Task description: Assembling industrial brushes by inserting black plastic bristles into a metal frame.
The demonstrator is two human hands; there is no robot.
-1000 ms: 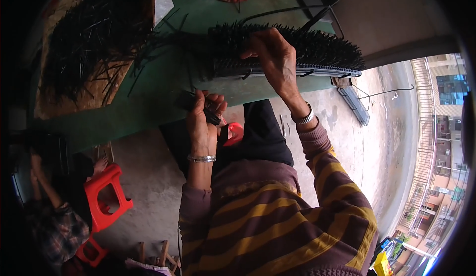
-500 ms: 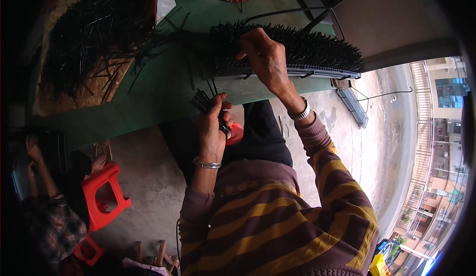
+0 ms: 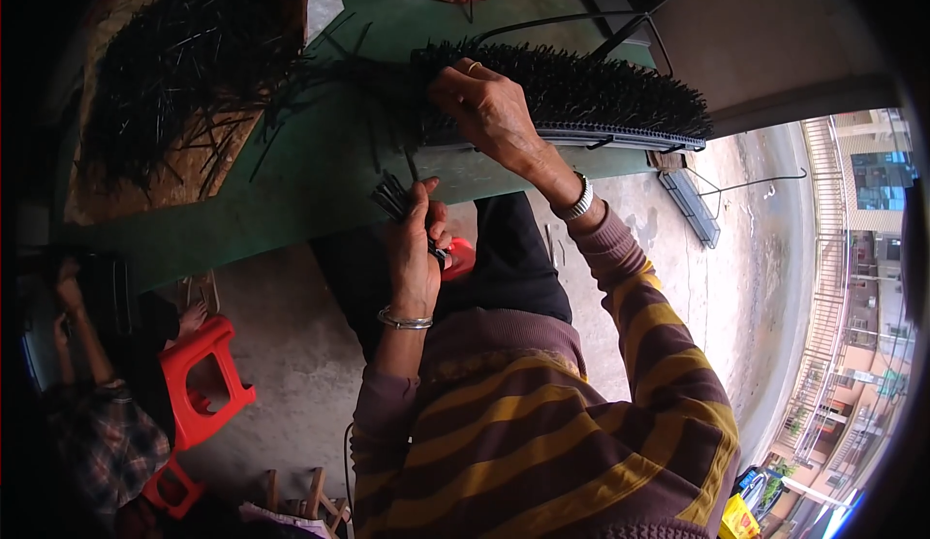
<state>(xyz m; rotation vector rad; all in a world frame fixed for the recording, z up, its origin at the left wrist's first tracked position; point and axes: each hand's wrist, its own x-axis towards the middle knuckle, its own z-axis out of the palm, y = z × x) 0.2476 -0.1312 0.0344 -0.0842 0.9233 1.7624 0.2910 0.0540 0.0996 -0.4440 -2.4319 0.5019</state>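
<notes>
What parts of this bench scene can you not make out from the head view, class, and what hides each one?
- Left hand: its palm side and the lower ends of the thin black strips, hidden by the fist.
- Right hand: fingertips, buried in the black bristle panel.
- Red object: mostly covered by the left hand.

Hands [image 3: 415,248] [image 3: 489,108] – black bristle strips [image 3: 581,93].

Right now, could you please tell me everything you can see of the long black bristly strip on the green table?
The bristly strip is a long, narrow black piece, plastic by its look, thick with short upright spikes over its top. A ribbed rail runs along its near edge. It lies flat across the far side of the green table, its right end past the table's corner. The right hand rests on its left part, fingers among the spikes. Thin dark rods lie behind it. The left hand stays apart, gripping a bunch of black sticks.
</notes>
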